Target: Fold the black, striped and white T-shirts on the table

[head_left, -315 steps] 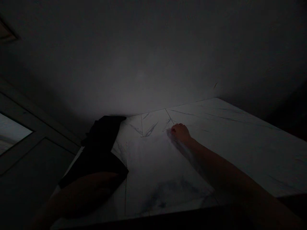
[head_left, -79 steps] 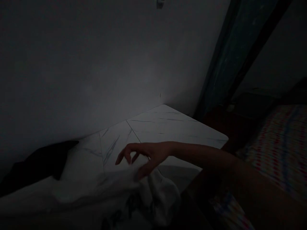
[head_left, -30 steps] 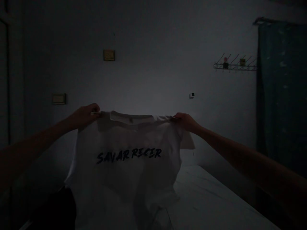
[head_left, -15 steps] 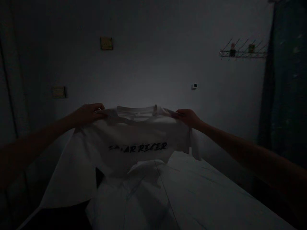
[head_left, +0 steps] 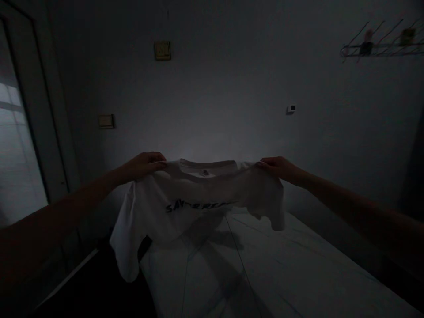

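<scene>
A white T-shirt [head_left: 212, 185] with dark lettering across the chest hangs stretched between my two hands, its round neckline at the top centre. My left hand [head_left: 149, 163] pinches the shirt at one shoulder, fingers closed on the cloth. At the other shoulder, my right hand [head_left: 274, 168] grips the fabric in the same way. Both sleeves droop, the left one longer in view. The lower part of the shirt is folded or swung away from me, so its hem is hard to make out in the dim light.
Below the shirt lies a pale, marble-patterned surface [head_left: 271, 274] with a dark area [head_left: 109, 291] at its left. On the wall are two switch plates [head_left: 162, 51], a small white device [head_left: 291, 108] and a hook rack [head_left: 384, 49]. A door frame [head_left: 49, 110] stands left.
The shirt's body and sleeves have swung, and the left sleeve now hangs narrower and shorter. My view has turned left, showing more of the door. Both hands keep their hold.
</scene>
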Motion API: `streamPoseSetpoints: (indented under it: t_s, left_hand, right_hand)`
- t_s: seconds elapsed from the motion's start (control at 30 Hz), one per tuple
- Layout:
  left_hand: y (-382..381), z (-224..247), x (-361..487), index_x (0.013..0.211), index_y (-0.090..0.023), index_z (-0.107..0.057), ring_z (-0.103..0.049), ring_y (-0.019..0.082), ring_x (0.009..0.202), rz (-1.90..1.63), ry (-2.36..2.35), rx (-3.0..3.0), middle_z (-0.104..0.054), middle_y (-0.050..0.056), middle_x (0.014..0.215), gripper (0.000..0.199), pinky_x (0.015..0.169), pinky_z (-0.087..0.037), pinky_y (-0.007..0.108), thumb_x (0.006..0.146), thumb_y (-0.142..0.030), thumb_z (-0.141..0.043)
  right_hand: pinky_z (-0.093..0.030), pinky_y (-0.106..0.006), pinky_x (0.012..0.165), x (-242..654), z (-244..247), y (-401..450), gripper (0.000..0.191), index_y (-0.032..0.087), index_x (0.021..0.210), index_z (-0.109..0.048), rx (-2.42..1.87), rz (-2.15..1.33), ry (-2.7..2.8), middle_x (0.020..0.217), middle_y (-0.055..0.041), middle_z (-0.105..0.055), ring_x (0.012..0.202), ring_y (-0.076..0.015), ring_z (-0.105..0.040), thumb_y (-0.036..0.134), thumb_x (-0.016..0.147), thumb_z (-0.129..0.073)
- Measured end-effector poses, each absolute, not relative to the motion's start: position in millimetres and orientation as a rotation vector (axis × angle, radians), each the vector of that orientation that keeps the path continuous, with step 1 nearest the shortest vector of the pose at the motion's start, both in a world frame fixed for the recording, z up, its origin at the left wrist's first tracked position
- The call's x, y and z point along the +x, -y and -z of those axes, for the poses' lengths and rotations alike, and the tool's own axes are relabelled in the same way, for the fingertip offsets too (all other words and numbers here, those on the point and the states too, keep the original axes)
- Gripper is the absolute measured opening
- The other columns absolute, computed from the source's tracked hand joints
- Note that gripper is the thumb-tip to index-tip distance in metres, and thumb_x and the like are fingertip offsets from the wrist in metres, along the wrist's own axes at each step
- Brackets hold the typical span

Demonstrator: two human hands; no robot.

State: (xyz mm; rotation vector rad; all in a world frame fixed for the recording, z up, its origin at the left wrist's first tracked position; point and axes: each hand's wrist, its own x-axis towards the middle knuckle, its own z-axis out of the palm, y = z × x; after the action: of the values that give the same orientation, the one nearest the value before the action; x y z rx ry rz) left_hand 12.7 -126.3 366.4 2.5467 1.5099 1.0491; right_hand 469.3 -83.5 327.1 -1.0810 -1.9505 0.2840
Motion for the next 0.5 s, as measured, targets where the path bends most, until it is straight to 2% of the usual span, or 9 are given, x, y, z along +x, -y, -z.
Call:
streamPoseSetpoints:
  t_s: [0.13, 0.27, 0.33, 0.43, 0.5]
  left_hand:
    - [139, -347, 24, 0.083, -0.02, -0.065, -0.06, 0.018, 0.075, -1.163, -1.555, 2.659, -0.066, 0.001, 0.078, 0.029, 0.071, -0.044, 0.026, 0.073, -0.045, -0.055]
    - [154, -298, 49, 0.086, -0.02, -0.064, -0.057, 0.015, 0.069, -1.389, -1.517, 2.555, -0.062, -0.002, 0.071, 0.023, 0.068, -0.041, 0.025, 0.075, -0.036, -0.052]
    - [158, -263, 71, 0.085, -0.02, -0.064, -0.053, 0.013, 0.063, -1.48, -1.486, 2.429, -0.056, -0.005, 0.064, 0.019, 0.064, -0.039, 0.023, 0.075, -0.033, -0.053]
    - [156, -208, 108, 0.079, -0.02, -0.064, -0.049, 0.012, 0.059, -1.505, -1.427, 2.278, -0.05, -0.006, 0.058, 0.012, 0.059, -0.036, 0.022, 0.074, -0.028, -0.056]
    - [152, -177, 129, 0.076, -0.021, -0.064, -0.049, 0.011, 0.059, -1.46, -1.393, 2.23, -0.05, -0.007, 0.059, 0.008, 0.059, -0.035, 0.021, 0.074, -0.024, -0.056]
  right_hand:
    - [-0.046, -0.032, 0.069, 453, -303, 95, 0.04, 0.02, 0.076, -0.069, -0.956, -0.451, 1.843, 0.076, -0.005, -0.067, 0.074, -0.0202, -0.06, 0.057, 0.06, -0.074]
    - [-0.042, -0.027, 0.06, 418, -249, 106, 0.018, 0.022, 0.071, -0.061, -0.907, -0.652, 1.594, 0.067, 0.0007, -0.058, 0.063, -0.0149, -0.052, 0.037, 0.062, -0.059]
    - [-0.035, -0.026, 0.053, 396, -217, 112, 0.014, 0.022, 0.061, -0.053, -0.917, -0.705, 1.49, 0.06, 0.002, -0.05, 0.055, -0.0131, -0.045, 0.036, 0.061, -0.051]
    - [-0.032, -0.027, 0.052, 363, -177, 124, 0.024, 0.023, 0.052, -0.043, -0.884, -0.784, 1.488, 0.056, 0.001, -0.045, 0.054, -0.0134, -0.041, 0.041, 0.068, -0.045]
    - [-0.033, -0.028, 0.054, 347, -157, 135, 0.03, 0.022, 0.06, -0.051, -0.886, -0.824, 1.568, 0.056, 0.0017, -0.045, 0.056, -0.014, -0.043, 0.047, 0.076, -0.046]
